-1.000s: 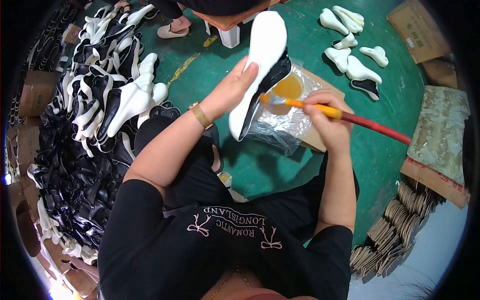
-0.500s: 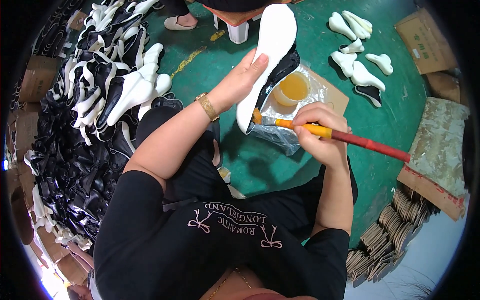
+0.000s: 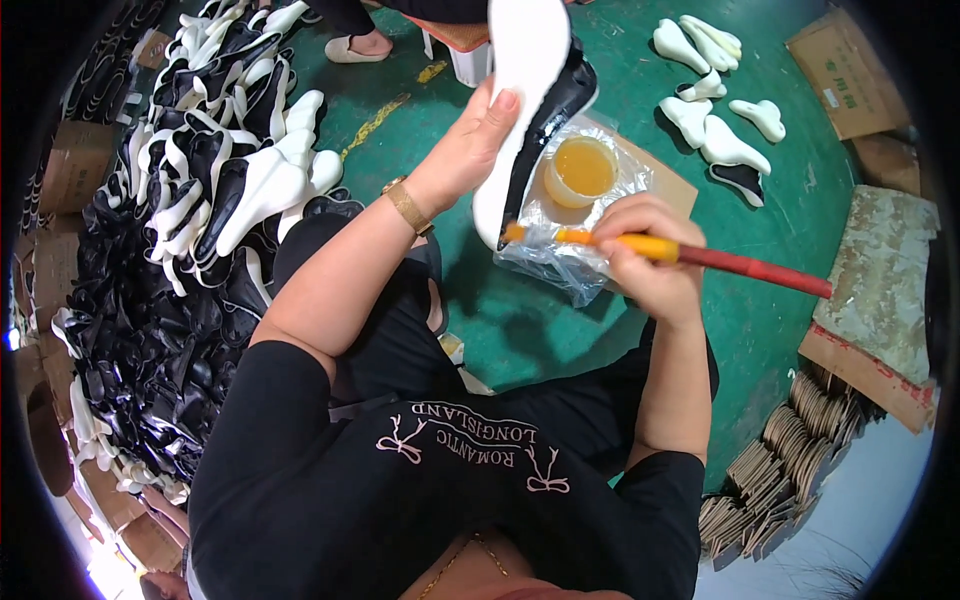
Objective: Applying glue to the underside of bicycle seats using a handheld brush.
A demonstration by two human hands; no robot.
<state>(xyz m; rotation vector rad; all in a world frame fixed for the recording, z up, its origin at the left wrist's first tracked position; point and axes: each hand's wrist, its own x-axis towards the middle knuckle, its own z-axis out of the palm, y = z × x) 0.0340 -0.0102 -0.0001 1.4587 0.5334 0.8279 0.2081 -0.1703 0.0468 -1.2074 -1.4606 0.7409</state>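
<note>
The left hand's fingers grip a long white piece by its edge, thumb over the white face. It is held slantwise above the floor, its top end at the upper edge of view and its black side turned rightward. The right hand's fingers are closed around the yellow part of a red-handled brush; its blurred bristles are at the lower end of the black side, and seem to touch it.

Just beyond stands a round translucent tub, open-topped, holding amber liquid. It sits on clear plastic, which lies over cardboard.

Farther right, similar white pieces lie on the green floor, near a brown carton whose contents cannot be seen. To the left is a heap of white-and-black pieces, with a dark pile below. Stacked brown flat pieces stand at lower right.
</note>
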